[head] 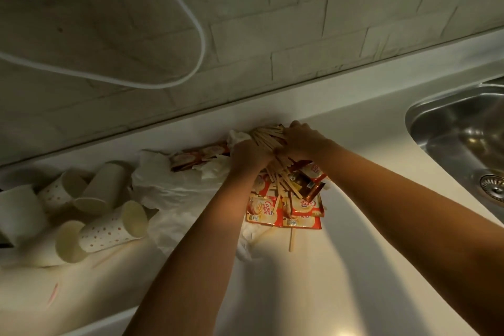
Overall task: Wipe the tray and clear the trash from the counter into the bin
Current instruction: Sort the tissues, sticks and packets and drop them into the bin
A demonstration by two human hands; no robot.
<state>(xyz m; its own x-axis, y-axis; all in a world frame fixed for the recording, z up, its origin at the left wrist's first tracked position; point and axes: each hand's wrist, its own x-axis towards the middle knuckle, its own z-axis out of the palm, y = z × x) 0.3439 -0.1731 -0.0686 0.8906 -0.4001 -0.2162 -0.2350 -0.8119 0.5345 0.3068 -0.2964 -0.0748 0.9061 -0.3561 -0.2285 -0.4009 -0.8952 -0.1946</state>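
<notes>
Together, left grip (249,154) and right grip (301,139) curled around wooden stir sticks (266,135) above sachets (283,209).

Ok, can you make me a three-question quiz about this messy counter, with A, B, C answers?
1. Where is the sink?
A. right of the hands
B. left of the paper cups
C. under the tissues

2. What colour are the creamer sachets?
A. blue
B. red and yellow
C. green

3. How do the paper cups lie?
A. stacked upright
B. tipped on their sides
C. crushed flat

Answers:
1 A, the steel basin is at the right edge.
2 B, the packets show red and yellow.
3 B, their open mouths face sideways.

Both the left hand and right hand gather wooden stir sticks.
</notes>
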